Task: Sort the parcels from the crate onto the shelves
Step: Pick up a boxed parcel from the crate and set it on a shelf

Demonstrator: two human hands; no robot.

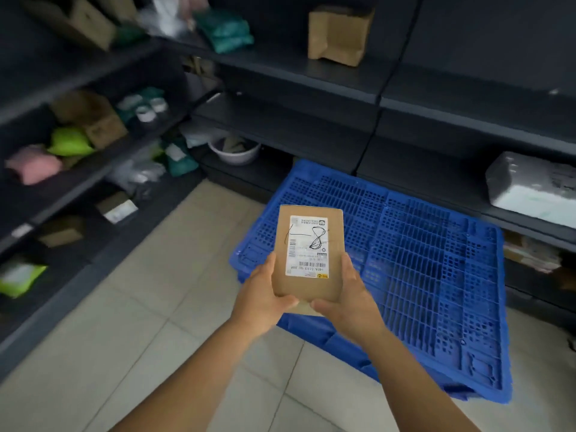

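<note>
Both hands, the left hand (263,294) and the right hand (349,296), curl their fingers around the lower end of a flat brown cardboard parcel (308,254) with a white printed label, held above the blue perforated plastic crate (420,263) on pale smooth floor tiles (156,322), beside dark metal shelves (311,79).

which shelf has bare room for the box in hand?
Bare: middle shelf under the standing cardboard box, and the upper right shelf. Crowded: left shelves, full of bags and boxes. Both hands hold the parcel.
</note>
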